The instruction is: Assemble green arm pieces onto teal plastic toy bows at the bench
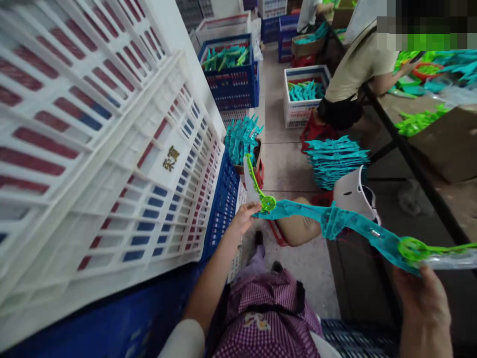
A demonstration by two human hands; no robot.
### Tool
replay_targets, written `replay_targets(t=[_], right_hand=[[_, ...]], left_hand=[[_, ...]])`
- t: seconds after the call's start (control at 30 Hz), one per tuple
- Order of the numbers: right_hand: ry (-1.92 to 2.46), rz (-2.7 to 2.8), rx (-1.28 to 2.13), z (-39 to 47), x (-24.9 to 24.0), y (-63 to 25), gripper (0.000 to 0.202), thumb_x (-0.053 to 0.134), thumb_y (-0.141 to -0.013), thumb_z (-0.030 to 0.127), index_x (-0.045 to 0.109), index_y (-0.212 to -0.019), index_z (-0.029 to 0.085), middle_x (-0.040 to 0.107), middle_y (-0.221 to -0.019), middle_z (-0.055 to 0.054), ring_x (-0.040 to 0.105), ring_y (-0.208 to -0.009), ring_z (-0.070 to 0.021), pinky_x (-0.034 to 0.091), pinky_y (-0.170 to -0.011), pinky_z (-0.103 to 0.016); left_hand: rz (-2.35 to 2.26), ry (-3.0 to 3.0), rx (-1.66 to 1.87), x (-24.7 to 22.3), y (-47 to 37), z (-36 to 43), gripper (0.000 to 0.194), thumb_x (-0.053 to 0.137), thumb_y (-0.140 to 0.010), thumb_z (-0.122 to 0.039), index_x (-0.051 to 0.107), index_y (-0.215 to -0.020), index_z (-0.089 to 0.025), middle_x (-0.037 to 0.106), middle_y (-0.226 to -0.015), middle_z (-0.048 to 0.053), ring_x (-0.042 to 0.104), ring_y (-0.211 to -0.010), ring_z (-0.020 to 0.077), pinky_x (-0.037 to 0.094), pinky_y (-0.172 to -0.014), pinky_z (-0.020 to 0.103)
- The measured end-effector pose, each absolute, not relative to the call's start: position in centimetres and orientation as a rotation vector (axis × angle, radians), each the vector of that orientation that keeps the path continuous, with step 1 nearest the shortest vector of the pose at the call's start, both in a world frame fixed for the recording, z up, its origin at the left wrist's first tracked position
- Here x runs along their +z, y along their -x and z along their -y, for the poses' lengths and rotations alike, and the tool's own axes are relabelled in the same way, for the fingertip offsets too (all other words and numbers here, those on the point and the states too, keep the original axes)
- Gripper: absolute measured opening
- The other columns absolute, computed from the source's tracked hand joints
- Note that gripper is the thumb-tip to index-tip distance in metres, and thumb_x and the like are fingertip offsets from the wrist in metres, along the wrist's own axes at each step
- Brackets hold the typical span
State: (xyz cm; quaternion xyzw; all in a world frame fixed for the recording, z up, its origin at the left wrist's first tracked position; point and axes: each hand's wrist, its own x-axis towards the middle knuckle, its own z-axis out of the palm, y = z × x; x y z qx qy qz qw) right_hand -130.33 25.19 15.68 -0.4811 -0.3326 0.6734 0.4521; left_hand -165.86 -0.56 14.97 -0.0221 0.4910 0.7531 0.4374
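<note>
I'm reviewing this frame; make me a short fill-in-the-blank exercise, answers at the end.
1. The left hand and right hand hold a bow whose round joints are ____.
2. The apron has a ____ pattern.
3. The crate bearing gold characters is ____.
4. The hand nearer that crate is the ____.

Missing words: green; checked; white; left.

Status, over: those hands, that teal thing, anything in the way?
Left hand and right hand both holding teal piece. Piece raised between them. White crate at left, clear of it.
</note>
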Motion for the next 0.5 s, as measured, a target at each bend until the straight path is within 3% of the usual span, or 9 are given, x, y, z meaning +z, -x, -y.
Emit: replay_targets(t=[0.17,0.23,0.37,0.5], right_hand=[[1.115,0.917,1.579,-29.8,17.6,141.8,0.029,0.08,-0.046,0.03,0.066,-0.07,0.019,0.064,-0.079,0.003,0.059,-0.067,-0.011,0.054,-0.085,-0.032],[1.095,0.949,1.527,-32.2,19.0,146.0,0.03,0.08,-0.041,0.028,0.065,-0.065,0.018,0.063,-0.074,0.003,0.057,-0.063,-0.0118,0.056,-0.079,-0.035],[1.017,1.011,1.417,-37.5,22.5,153.9,0.032,0.081,-0.036,0.022,0.066,-0.063,0.016,0.063,-0.072,-0.001,0.06,-0.066,-0.016,0.056,-0.061,-0.034],[1.011,1.021,1.375,-44.3,24.5,162.6,0.029,0.082,-0.039,0.021,0.066,-0.064,0.018,0.063,-0.077,-0.001,0.061,-0.069,-0.0157,0.055,-0.058,-0.032]], left_hand=[[-1.167,0.064,1.934,13.7,177.5,-4.6,0.023,0.088,-0.056,-0.019,0.067,-0.062,-0.012,0.069,-0.064,0.002,0.063,-0.061,0.0127,0.048,-0.066,0.025],[-1.146,0.063,1.957,13.5,181.8,-7.1,0.023,0.088,-0.055,-0.017,0.066,-0.06,-0.012,0.069,-0.064,0.002,0.063,-0.061,0.0129,0.049,-0.066,0.026],[-1.097,0.034,2.0,13.1,190.0,-13.7,0.024,0.086,-0.059,-0.018,0.062,-0.057,-0.013,0.068,-0.064,0.0,0.063,-0.06,0.0123,0.05,-0.067,0.026],[-1.018,0.006,2.06,12.0,198.8,-22.1,0.019,0.083,-0.064,-0.016,0.064,-0.062,-0.014,0.069,-0.068,0.0,0.064,-0.064,0.0114,0.05,-0.069,0.025]])
